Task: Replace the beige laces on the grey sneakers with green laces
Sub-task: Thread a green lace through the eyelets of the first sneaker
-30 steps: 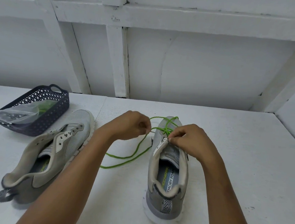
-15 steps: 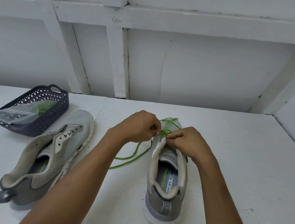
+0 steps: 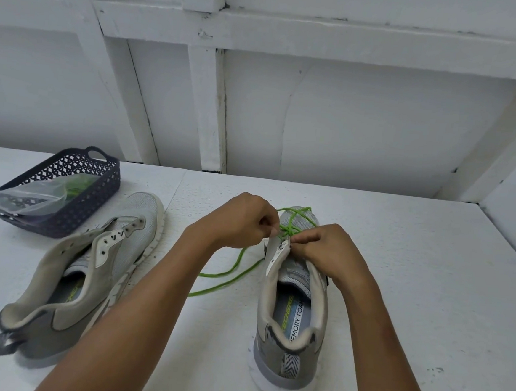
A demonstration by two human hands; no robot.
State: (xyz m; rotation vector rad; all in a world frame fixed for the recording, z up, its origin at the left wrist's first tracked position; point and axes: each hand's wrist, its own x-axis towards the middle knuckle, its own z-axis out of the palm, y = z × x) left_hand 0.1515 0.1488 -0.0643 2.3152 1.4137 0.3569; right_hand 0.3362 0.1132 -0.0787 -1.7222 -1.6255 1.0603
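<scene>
My left hand (image 3: 242, 222) and right hand (image 3: 326, 250) both pinch the green lace (image 3: 287, 229) above the sneaker (image 3: 270, 341) standing on the table (image 3: 399, 268); loose ends trail left.

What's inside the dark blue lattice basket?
The dark blue lattice basket holds a clear plastic bag with green laces showing through. Anything beneath the bag is covered.

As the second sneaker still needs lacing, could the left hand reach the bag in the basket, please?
Probably yes, once freed: the left hand pinches the green lace, but the bag lies in the open basket, with only the low unlaced sneaker between.
</scene>
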